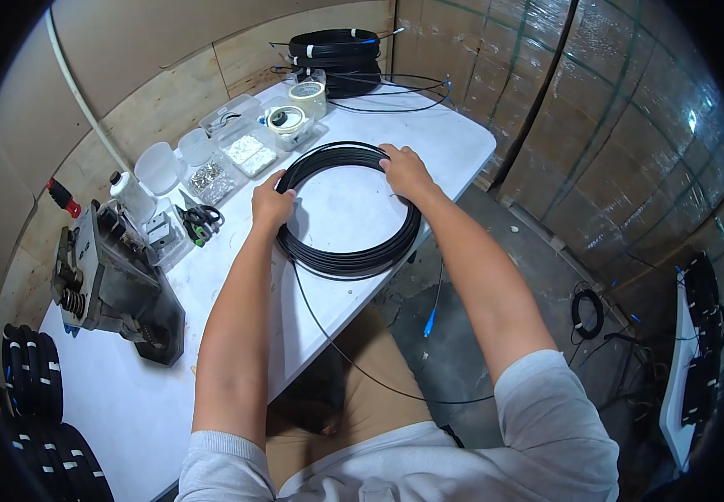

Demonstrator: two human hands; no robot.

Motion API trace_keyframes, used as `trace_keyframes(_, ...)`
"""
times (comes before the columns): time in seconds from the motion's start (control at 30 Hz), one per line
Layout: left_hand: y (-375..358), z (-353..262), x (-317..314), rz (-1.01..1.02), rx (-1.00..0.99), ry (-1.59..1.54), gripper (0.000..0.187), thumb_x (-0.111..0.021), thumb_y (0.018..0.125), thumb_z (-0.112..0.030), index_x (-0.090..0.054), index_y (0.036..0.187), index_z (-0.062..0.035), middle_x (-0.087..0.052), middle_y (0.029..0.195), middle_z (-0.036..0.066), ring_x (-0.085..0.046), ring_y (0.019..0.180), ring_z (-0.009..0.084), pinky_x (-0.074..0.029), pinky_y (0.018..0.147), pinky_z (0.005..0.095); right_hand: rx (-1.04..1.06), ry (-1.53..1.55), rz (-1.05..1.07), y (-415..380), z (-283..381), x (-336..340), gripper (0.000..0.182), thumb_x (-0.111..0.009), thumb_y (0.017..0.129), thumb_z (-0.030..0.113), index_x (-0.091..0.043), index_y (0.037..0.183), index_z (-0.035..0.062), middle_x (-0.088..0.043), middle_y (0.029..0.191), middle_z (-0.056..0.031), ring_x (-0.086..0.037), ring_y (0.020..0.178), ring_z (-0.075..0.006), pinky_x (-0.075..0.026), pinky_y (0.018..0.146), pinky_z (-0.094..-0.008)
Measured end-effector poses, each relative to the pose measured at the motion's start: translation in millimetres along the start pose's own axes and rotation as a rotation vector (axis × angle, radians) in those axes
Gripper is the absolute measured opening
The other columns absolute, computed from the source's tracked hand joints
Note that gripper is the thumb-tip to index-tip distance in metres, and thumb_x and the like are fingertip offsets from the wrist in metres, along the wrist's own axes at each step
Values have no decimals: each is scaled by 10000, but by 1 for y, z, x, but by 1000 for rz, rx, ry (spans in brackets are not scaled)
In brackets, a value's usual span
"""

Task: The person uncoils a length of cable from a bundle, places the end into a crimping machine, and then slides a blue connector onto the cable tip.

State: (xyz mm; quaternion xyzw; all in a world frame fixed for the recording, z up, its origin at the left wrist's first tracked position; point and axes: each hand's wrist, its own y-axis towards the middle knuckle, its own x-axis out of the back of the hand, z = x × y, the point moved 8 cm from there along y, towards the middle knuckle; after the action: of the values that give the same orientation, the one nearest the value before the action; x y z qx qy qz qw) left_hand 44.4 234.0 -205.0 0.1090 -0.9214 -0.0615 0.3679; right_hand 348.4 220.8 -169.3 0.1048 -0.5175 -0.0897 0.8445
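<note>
A coil of black cable [341, 261] lies on the white table [454, 142], its near right side reaching over the table edge. My left hand [273, 203] is wrapped round the coil's left side, the thumb on the inner edge. On the far right side my right hand [408, 174] grips the same coil, fingers over the top. One loose end with a blue connector [429, 323] hangs down past the table edge. Another length of cable runs from the coil's near left side, over the edge and across my lap. The fingers' undersides are hidden.
A metal hand press [119, 276] stands at left, near scissors [201, 216] and a white bottle [130, 197]. Plastic boxes [249, 153] hold small parts; tape rolls [307, 99] sit behind. More coils are stacked at the back [337, 58] and lower left [31, 376]. Wrapped cartons [613, 109] line the right.
</note>
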Motion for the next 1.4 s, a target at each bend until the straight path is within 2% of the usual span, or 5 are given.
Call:
trace_keyframes(0.2, -4, 0, 1, 48, 118, -102, 514, -754, 810, -187, -656, 1309, -260, -698, 1173, 187, -677, 1067, 324, -509, 947, 377, 109, -68, -72, -1, 5, -1, 317, -550, 968, 175, -602, 1247, 34, -676, 1036, -240, -650, 1005, -408, -521, 906, -480)
trace_keyframes(0.5, -5, 2, 6, -32, 153, 2, 549, -809, 771, -308, -670, 1297, -228, -710, 1163, 176, -678, 1081, 302, -503, 958, 370, -227, -212, 202, -43, 8, 11, 517, -466, 956, 125, -413, 1466, 57, -565, 1332, -225, -588, 1187, -396, -505, 997, -470)
trace_keyframes(0.73, -27, -3, 21, -88, 154, -4, 693, -789, 749, -473, -668, 1234, 7, -684, 1189, 226, -657, 1122, 357, -490, 1001, 394, -164, -235, 169, -49, 10, 9, 520, -454, 964, 131, -405, 1473, 40, -617, 1266, -218, -634, 1141, -370, -526, 957, -430)
trace_keyframes(0.97, -49, -28, 19, -56, 46, 7, 804, -752, 790, -499, -559, 1336, 60, -645, 1239, 265, -613, 1185, 387, -467, 1026, 406, -205, -336, 160, -38, 1, 9, 484, -413, 1007, 185, -415, 1467, 36, -641, 1266, -183, -640, 1162, -322, -545, 932, -409)
trace_keyframes(1.4, -36, -59, -32, -22, 24, 42, 691, -611, 887, -185, -350, 1480, 56, -406, 1488, 279, -411, 1383, 382, -353, 1140, 398, -318, -207, 100, -7, -39, 9, 551, -413, 985, 164, -345, 1531, 190, -573, 1308, -210, -533, 1242, -403, -503, 987, -481)
